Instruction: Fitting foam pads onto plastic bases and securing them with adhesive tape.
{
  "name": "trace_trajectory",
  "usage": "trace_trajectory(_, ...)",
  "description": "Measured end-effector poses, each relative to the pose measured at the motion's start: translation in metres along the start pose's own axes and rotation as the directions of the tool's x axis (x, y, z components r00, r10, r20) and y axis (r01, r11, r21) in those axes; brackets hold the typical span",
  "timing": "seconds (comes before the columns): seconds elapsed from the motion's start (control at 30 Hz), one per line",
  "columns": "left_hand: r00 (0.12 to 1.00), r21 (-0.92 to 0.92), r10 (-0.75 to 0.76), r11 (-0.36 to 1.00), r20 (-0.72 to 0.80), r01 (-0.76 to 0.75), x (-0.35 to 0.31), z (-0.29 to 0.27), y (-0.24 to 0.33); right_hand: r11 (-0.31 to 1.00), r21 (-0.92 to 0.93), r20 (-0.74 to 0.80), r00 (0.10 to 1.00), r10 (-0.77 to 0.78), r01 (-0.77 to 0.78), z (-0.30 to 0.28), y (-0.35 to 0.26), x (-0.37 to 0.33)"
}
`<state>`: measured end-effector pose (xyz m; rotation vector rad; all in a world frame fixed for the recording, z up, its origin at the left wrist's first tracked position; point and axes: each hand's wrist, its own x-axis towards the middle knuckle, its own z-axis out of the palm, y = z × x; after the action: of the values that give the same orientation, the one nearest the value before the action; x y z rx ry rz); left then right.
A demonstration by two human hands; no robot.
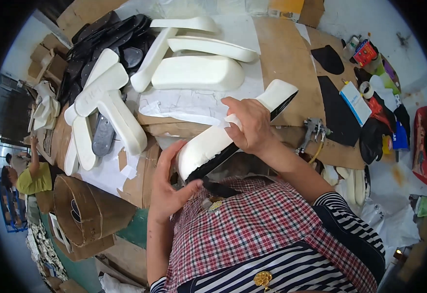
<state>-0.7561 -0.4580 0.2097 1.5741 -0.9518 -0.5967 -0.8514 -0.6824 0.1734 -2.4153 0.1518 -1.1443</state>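
A white foam shoe sole (203, 152) with a black layer along its near side is held slantwise in front of my apron. Around its rounded lower-left end curls my left hand (167, 188), thumb on the near side and fingers on the far side. My right hand (252, 126) is closed over the sole's middle; a small white piece shows by its fingers, and I cannot make out whether it is loose. The sole's other end points up and right, past my right hand. Ragged white bits show along the edge near my left hand.
Several white soles (199, 73) lie on the table beyond, more (111, 107) at left beside a black sole pile (106, 44). A spray gun (313, 132) with a yellow hose is at right, near black sheets (338, 112). A cardboard box (91, 210) stands lower left; another person (33, 178) is farther left.
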Motion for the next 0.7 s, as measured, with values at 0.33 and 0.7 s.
trace_trajectory(0.33,0.995,0.197,0.078,0.976,0.058,-0.088,0.017,0.018,-0.02,0.999,0.034,-0.025,0.999,0.038,-0.037,-0.003,0.022,-0.024)
trace_trajectory(0.7,0.938,0.424,0.293,0.837,0.185,-0.346,0.025,0.042,-0.007,0.974,0.131,0.066,0.982,0.178,-0.185,-0.008,0.04,-0.017)
